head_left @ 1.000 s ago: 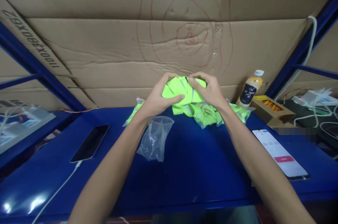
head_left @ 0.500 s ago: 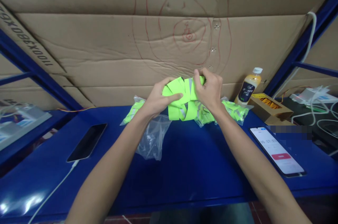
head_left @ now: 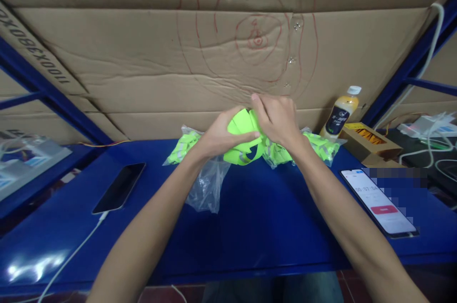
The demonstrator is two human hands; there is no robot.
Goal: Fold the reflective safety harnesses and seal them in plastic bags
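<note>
A bundle of neon yellow-green reflective strap (head_left: 241, 124) is held between both hands above the blue shelf. My left hand (head_left: 222, 135) grips its left side, thumb stretched across the front. On the right side, my right hand (head_left: 276, 120) is closed on the strap, its fingers curled and partly hiding it. A loop of the strap hangs below. Behind my left hand lies a bagged green strap (head_left: 183, 147); more bagged green straps (head_left: 320, 147) rest behind my right wrist. An opened clear plastic bag (head_left: 207, 189) lies below my left hand.
A phone (head_left: 119, 188) on a white cable lies at left. Another phone (head_left: 380, 203) with a running timer lies at right. Behind it stand a juice bottle (head_left: 341, 112) and an open cardboard box (head_left: 371, 143). A cardboard wall (head_left: 143, 55) closes the back.
My right hand has moved left, closer to my left hand, and now covers more of the strap. The bundle is more folded together. The view has shifted slightly.
</note>
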